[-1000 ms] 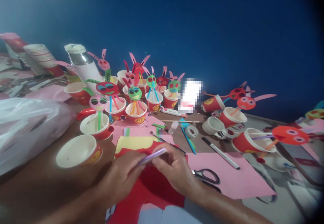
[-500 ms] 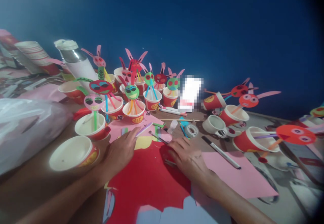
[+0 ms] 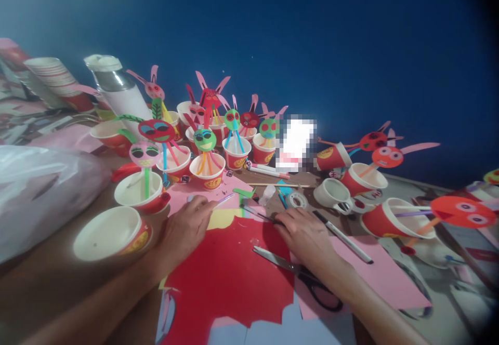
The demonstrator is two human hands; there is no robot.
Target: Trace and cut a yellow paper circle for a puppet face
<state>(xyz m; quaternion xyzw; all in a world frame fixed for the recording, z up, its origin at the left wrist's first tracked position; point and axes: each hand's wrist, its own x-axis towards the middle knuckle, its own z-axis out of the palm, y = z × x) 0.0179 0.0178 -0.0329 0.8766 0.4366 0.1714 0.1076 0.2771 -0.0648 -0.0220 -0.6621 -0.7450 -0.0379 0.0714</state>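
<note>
Reading the clock from the red paper (image 3: 230, 272), the purple straw (image 3: 225, 198) lies at 12 o'clock, its visible end poking from the left hand (image 3: 189, 223), whose fingers look closed narrowly on it. It should be very light, smooth and somewhat springy; a gentle pinch near the middle would suit, since a hard squeeze could crease it. The right hand (image 3: 306, 230), at about 1 to 2 o'clock, bends its fingers down over the near end of a slim dark tool (image 3: 257, 212); whether it grips that tool I cannot tell. The tool looks stiff and best taken by its shaft.

The scissors (image 3: 288, 266) lie at 3 o'clock, blades over the red paper, beneath the right wrist; stiff and heavier, they are safest by the loops. The paper itself will probably bend and tear easily.

Farther out, a marker (image 3: 343, 237) at 2 o'clock and a tape roll (image 3: 291, 199) at 1 crowd the right hand. At 10, a cup (image 3: 142, 238) hems in the left forearm, while cups with paper figures block the surface (image 3: 50, 277) beyond 12.
</note>
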